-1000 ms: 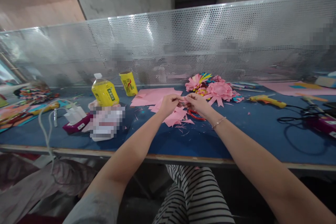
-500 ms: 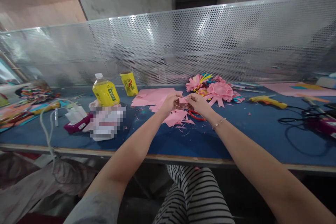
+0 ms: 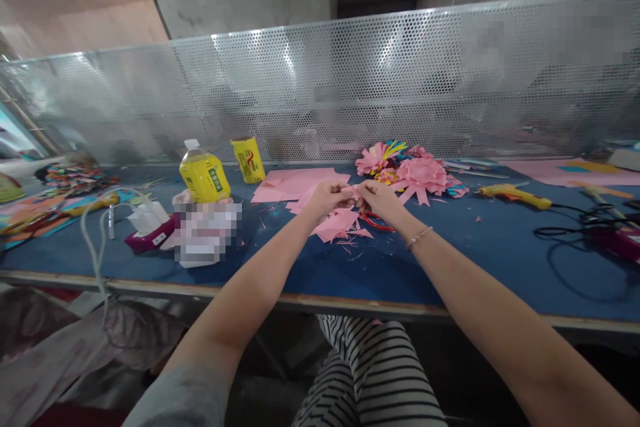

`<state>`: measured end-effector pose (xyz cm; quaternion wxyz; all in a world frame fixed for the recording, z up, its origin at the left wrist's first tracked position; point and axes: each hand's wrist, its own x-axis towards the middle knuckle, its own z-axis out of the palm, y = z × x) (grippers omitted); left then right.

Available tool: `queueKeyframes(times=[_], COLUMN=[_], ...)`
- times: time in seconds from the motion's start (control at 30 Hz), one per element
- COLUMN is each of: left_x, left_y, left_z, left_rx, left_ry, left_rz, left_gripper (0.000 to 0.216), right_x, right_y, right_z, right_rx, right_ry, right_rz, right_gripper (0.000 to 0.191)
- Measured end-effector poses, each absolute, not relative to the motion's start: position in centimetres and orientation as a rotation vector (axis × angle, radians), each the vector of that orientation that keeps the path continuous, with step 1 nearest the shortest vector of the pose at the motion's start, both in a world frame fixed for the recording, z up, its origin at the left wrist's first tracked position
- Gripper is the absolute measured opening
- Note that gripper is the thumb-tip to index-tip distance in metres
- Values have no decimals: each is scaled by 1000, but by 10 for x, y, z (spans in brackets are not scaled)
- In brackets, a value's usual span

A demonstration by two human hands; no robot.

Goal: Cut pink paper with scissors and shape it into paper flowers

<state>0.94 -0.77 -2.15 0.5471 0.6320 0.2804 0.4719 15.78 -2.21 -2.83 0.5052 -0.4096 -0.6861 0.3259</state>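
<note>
Paper [image 3: 355, 194] is pinched between left hand [image 3: 329, 198] and right hand [image 3: 379, 200], close together above the table [image 3: 370, 280], seemingly for fine control, while sheets [image 3: 300, 185] are spread just beyond, probably for easy reach.

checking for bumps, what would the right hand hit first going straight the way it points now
Most likely the left hand: the right hand points toward its fingertips, just ahead, though depth is hard to judge from this one view.
</note>
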Motion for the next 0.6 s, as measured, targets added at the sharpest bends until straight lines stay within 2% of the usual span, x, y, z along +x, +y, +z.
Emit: queueKeyframes(times=[0.43,0.6], left_x=[9,9], left_y=[-6,-10], left_z=[-21,-20], left_rx=[1511,1537], left_ry=[700,721], left_rz=[1133,1068], left_gripper=[18,15], right_x=[156,157], right_y=[-19,-19], right_z=[-29,-30], right_rx=[-1046,-1054], right_ry=[-1566,-1656], right_rz=[855,697], right_gripper=[23,18])
